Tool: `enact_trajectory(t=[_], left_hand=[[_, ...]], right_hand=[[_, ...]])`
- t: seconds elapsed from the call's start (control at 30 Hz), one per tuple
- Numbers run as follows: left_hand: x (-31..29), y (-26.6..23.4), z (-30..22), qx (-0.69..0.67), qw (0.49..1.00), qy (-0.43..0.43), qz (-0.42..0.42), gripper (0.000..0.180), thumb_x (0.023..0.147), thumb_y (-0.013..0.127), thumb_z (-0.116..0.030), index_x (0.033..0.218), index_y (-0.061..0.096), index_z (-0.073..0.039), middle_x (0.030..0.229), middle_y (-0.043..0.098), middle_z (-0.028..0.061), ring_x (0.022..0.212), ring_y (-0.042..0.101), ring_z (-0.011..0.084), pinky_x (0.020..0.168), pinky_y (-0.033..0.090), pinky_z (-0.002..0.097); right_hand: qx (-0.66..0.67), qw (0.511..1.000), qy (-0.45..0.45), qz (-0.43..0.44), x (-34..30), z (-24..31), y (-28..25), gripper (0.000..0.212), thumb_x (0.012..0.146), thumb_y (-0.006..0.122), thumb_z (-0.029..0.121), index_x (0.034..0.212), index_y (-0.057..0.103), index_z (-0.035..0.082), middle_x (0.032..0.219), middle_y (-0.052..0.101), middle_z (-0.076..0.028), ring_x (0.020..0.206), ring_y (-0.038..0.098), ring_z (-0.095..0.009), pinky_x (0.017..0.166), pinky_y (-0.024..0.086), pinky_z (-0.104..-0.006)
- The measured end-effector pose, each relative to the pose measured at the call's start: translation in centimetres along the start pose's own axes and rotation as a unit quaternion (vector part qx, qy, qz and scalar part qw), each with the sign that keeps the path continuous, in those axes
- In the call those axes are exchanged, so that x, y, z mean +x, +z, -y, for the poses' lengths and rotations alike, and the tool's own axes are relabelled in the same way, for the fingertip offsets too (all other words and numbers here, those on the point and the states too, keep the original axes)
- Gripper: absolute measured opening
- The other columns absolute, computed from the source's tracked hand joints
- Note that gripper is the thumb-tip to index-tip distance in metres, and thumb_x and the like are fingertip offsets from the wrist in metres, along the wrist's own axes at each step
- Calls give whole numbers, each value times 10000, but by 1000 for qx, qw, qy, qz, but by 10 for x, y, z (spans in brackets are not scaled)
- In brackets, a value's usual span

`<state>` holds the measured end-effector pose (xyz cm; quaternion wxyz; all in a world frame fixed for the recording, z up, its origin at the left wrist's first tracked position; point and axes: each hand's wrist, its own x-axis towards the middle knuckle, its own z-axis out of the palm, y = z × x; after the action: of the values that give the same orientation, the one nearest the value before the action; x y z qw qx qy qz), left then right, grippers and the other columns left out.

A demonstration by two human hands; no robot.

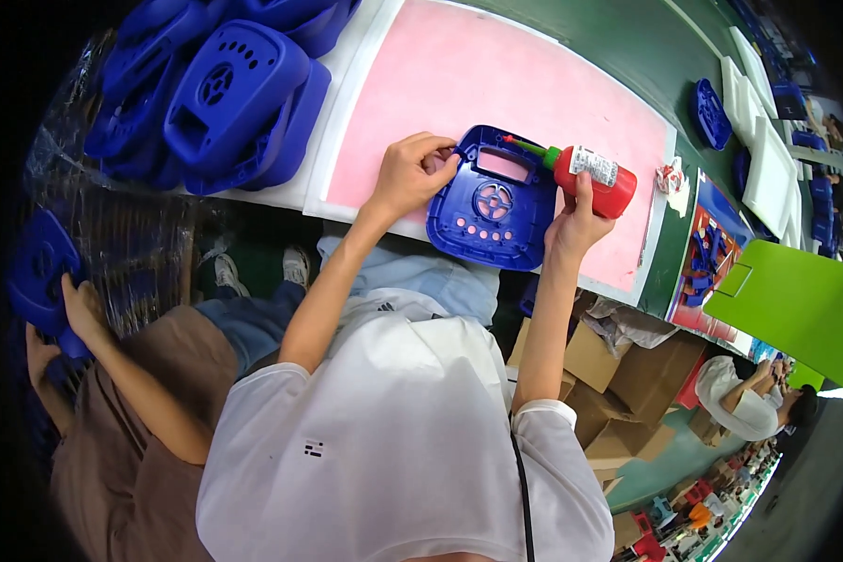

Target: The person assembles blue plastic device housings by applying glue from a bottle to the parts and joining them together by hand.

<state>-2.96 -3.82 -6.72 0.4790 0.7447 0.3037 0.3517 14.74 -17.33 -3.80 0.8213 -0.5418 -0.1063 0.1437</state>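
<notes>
A blue plastic housing [443,222], hollow side up, lies at the near edge of the pink work mat. It has a handle slot, a round grille and a row of round holes. My left hand [412,176] is closed on its upper left corner, fingertips pinched at the rim; whether a small part sits between them cannot be made out. My right hand [574,220] grips a red squeeze bottle [616,194] with a white label and green nozzle. The bottle lies tilted, its thin red tip pointing left over the housing's handle end.
Stacked blue housings [239,98] stand at the far left. A crumpled tissue [670,178] and a tray of small blue parts [707,253] are to the right, near a green panel [787,304]. Cardboard boxes [646,379] sit below the bench. At left, another person's hands hold a blue housing [42,267].
</notes>
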Motion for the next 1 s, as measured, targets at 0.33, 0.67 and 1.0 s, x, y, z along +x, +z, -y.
enact_trajectory(t=[0.33,0.67,1.0], left_hand=[[-1,-3,1,3,1000,4,4,166,748,706,-87,893,700,-5,720,645,72,497,548,113,499,446,252],[0,1,2,1,1000,9,-6,161,754,703,-82,894,691,-2,723,646,67,497,538,106,501,434,251],[-2,3,4,-4,999,35,5,169,781,696,-25,940,686,31,716,600,24,552,489,52,500,391,205]], right_hand=[[-12,999,-23,23,-4,-3,2,364,813,715,12,1136,549,-12,1053,629,-118,930,653,-215,794,586,-344],[-136,981,-128,47,-7,-6,-2,483,740,797,32,1142,532,-9,1074,612,-113,966,626,-211,857,534,-344],[-205,963,-166,53,-9,-4,-3,567,690,847,81,1145,519,-5,1056,596,-106,967,604,-207,860,496,-326]])
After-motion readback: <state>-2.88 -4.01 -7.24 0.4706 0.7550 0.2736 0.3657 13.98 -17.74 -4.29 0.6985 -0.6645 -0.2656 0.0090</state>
